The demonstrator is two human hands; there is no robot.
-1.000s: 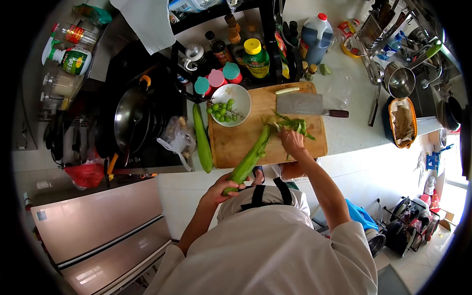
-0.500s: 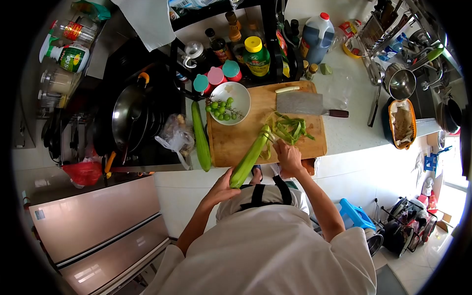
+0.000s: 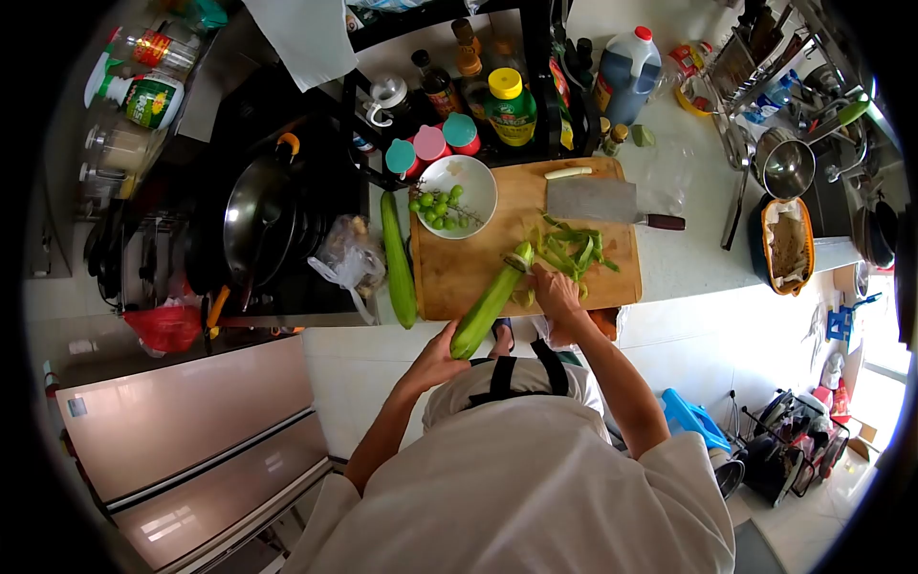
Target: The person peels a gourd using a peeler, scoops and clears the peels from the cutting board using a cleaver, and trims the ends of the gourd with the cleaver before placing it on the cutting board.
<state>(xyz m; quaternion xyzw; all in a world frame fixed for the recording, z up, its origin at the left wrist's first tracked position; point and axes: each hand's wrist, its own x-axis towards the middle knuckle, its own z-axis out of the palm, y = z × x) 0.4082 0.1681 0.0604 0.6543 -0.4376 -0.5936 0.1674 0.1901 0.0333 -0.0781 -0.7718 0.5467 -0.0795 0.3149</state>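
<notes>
My left hand (image 3: 432, 360) is wrapped round the lower end of a long green gourd (image 3: 484, 311), held tilted with its far end over the wooden cutting board (image 3: 449, 287). At that far end my right hand (image 3: 557, 292) is closed on a peeler (image 3: 518, 262), whose head lies against the skin. Most of the peeler's handle is hidden in the fingers. Green peelings (image 3: 579, 251) lie heaped on the board just beyond my right hand. A second long gourd (image 3: 397, 263) rests along the board's left side.
A cleaver (image 3: 593, 200) lies on the board with its handle past the right edge. The white bowl (image 3: 486, 191) of green grapes stands at the back left. Further left are a plastic bag (image 3: 349, 258) and a wok (image 3: 253, 225). Bottles and jars line the back.
The peeler has shifted slightly at the gourd's far end, and my right hand with it. The whole view has moved a little. My left hand keeps its hold.
</notes>
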